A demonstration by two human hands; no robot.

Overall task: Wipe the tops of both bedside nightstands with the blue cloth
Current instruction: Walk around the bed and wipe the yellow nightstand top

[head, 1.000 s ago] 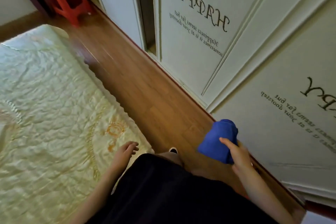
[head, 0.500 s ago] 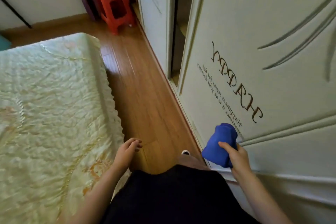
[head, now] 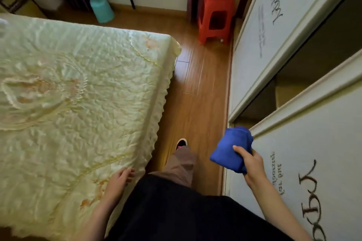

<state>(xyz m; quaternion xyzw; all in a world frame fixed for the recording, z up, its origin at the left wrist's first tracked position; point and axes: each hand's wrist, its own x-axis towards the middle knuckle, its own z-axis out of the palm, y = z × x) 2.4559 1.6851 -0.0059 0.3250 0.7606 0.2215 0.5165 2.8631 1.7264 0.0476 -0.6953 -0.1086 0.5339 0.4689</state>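
Right now the right hand (head: 251, 164) is clamped around the bunched blue cloth (head: 231, 150), holding it up in the air just beside the white wardrobe door (head: 313, 172) with dark lettering. The left hand (head: 119, 180) hangs loose with its fingers slightly curled and apart, gripping nothing, over the near side edge of the bed (head: 78, 94), which wears a crinkled pale yellow cover. Between the bed and the wardrobe runs a strip of wooden floor (head: 197, 94), where one shoe (head: 181, 143) steps forward under a brown trouser leg. At the far end of that strip stands a red plastic stool (head: 216, 13), beside the wardrobe, and a teal bin (head: 101, 9) sits past the foot of the bed.
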